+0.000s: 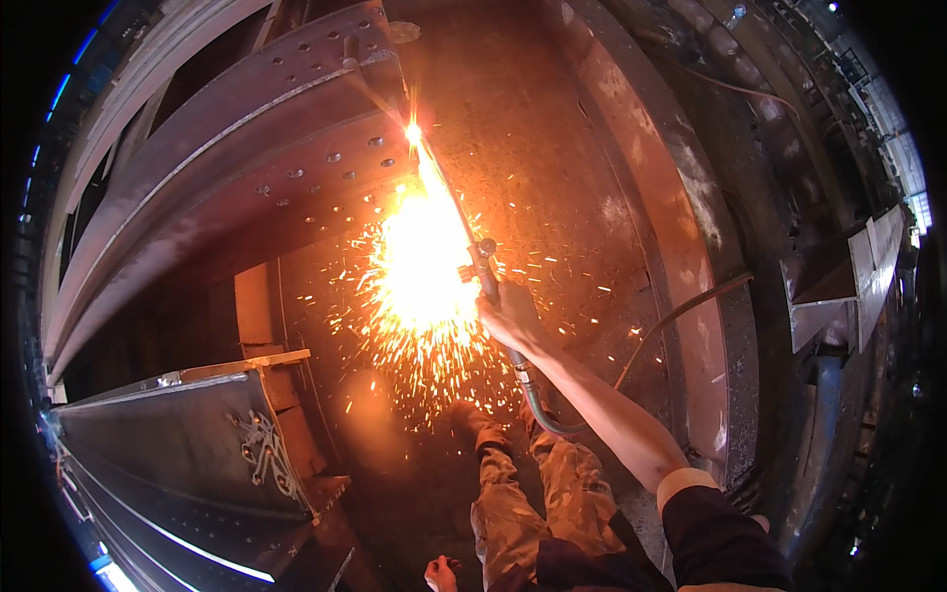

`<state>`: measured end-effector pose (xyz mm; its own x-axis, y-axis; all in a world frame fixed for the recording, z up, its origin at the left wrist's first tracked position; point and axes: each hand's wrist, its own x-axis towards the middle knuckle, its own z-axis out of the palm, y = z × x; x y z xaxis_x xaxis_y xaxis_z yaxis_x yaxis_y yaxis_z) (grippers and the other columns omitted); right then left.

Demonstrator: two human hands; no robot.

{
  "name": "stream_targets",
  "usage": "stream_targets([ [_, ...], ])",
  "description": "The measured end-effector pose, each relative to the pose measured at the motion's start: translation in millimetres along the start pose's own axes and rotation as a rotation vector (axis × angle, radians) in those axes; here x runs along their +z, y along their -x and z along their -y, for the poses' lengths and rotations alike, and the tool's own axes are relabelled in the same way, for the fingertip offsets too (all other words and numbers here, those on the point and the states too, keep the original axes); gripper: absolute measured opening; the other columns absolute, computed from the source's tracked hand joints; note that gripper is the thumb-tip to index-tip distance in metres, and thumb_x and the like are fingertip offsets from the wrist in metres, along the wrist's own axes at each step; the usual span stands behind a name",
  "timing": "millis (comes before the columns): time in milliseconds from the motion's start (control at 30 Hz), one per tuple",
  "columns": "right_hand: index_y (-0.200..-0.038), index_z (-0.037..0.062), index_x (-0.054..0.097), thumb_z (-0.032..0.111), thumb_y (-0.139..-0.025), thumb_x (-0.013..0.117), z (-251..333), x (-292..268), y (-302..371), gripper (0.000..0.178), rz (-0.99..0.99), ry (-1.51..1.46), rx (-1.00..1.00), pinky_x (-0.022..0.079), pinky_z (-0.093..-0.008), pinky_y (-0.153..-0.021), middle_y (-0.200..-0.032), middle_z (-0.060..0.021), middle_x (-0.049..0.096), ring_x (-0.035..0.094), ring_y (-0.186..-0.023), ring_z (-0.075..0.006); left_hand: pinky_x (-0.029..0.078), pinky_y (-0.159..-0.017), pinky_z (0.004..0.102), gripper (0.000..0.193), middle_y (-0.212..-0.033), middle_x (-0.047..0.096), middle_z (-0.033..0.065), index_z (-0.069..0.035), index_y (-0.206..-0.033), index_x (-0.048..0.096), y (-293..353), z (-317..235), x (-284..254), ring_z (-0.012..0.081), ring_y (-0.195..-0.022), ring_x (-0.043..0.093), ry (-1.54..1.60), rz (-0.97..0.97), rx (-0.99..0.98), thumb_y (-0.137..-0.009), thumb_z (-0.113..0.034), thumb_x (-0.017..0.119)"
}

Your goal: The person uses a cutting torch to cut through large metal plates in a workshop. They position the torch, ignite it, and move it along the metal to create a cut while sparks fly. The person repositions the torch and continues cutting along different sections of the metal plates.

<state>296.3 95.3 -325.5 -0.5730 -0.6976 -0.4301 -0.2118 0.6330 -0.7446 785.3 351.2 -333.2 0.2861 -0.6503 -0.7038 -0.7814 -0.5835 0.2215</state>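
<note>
- Right hand (511,314): grip wrapped round a torch (484,266), its tip glaring beside a drilled beam (256,128).
- Left hand (442,573): grip half-curled; cannot tell whether holding anything.

R hand (513,314) bare, forearm (610,409) too, up to dk sleeve (725,543) w/ pale edge (688,483) well behind it. L hand (441,574) bare; R of it, camo-type trousers (574,488), tan/brn; dk brn shoes (473,422) farther out.

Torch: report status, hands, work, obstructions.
Right hand gripping torch. Left hand low, away from torch. Glowing spot at beam edge. Sparks near boots, glare hiding floor beyond.
</note>
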Motion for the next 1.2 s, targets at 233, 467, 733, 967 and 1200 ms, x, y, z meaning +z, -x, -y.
stream_targets([
  [233,-0.065,-0.0004,0.057,0.018,-0.080,0.055,-7,6,-1,0.024,-0.070,-0.006,-0.094,0.043,-0.0405,-0.043,-0.053,-0.0126,0.056,0.054,-0.043,-0.0228,0.047,-0.070,0.0392,0.031,-0.075,0.067,0.0123,-0.006,-0.076,0.071,-4,9,4,0.0271,-0.071,0.061,0.001,-0.039,0.003,-0.086,-0.031,0.056],
  [467,-0.067,0.0014,0.056,0.018,-0.082,0.058,-6,2,3,0.023,0.004,0.026,-0.006,0.041,-0.0390,-0.042,-0.054,-0.0108,0.055,0.050,-0.044,-0.0192,0.047,-0.068,0.0389,0.034,-0.073,0.067,0.0132,-0.003,-0.078,0.071,-12,30,10,0.0260,-0.068,0.061,-0.038,-0.074,0.015,-0.087,-0.033,0.057],
  [733,-0.072,0.0017,0.056,0.022,-0.085,0.056,5,-5,10,0.024,0.032,0.070,0.030,0.043,-0.0388,-0.046,-0.055,-0.0100,0.056,0.055,-0.048,-0.0206,0.046,-0.063,0.0362,0.032,-0.066,0.064,0.0083,-0.004,-0.076,0.070,-12,28,11,0.0203,-0.063,0.057,0.054,-0.042,-0.039,-0.084,-0.031,0.056],
  [967,-0.070,0.0006,0.057,0.020,-0.083,0.057,6,-4,13,0.024,0.006,0.071,0.037,0.044,-0.0396,-0.046,-0.054,-0.0122,0.056,0.057,-0.049,-0.0226,0.046,-0.066,0.0377,0.031,-0.068,0.065,0.0108,-0.004,-0.074,0.070,-4,15,7,0.0239,-0.066,0.059,0.071,-0.058,0.015,-0.084,-0.029,0.055],
  [1200,-0.064,0.0006,0.057,0.021,-0.082,0.057,-3,-2,12,0.027,0.015,0.046,0.010,0.042,-0.0408,-0.043,-0.051,-0.0130,0.054,0.053,-0.044,-0.0225,0.046,-0.068,0.0399,0.032,-0.071,0.065,0.0139,-0.003,-0.074,0.068,-1,7,4,0.0270,-0.068,0.060,0.066,-0.032,0.018,-0.084,-0.030,0.053],
])
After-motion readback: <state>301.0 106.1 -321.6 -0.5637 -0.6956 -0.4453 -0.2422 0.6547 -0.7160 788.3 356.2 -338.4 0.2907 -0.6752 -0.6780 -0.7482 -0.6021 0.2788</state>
